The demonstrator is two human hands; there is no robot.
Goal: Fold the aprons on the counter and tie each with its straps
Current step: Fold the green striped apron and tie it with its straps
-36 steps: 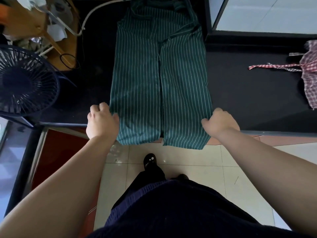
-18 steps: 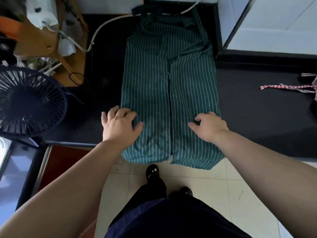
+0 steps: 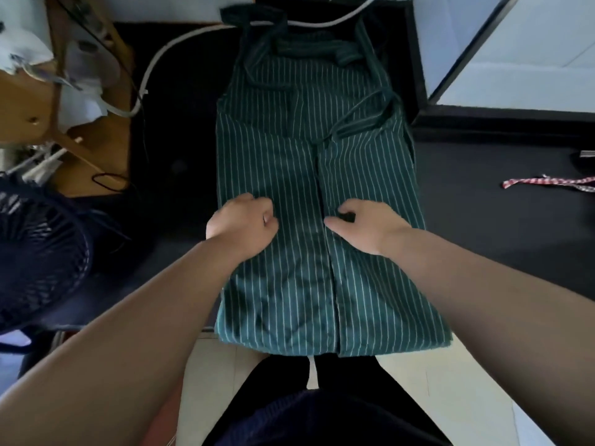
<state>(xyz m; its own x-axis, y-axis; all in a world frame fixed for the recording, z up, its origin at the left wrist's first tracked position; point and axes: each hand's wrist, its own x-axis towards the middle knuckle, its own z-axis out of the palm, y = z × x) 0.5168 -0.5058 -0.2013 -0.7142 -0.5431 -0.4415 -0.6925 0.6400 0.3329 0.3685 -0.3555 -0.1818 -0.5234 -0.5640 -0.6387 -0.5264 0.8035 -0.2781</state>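
We see the green striped apron [image 3: 289, 175] lying lengthwise on the black desk [image 3: 499, 246]. Its two long sides are folded in and meet in a line down the middle, and its lower hem hangs a little over the front edge of the desk. One second ago the two hands were at the outer edges near this front edge, and half a second ago they lay flat with spread fingers on the two panels. Now both are farther up the cloth and their fingers are curled. The left grip [image 3: 241, 225] sits on the outer side of the left panel, and the right grip [image 3: 363, 226] sits on the right panel, just beside the middle line. Both grips are narrow, but we cannot tell if cloth is really caught between the fingers or only pressed under them. The apron itself keeps the same shape as before, so we judge that the lengthwise fold is finished and smoothed, and that the hands are preparing the cross fold. The straps [image 3: 363, 120] lie loose on the upper part, not yet tied. At the far right a red checked strap [image 3: 547, 181] is visible, probably from another apron that is still waiting.
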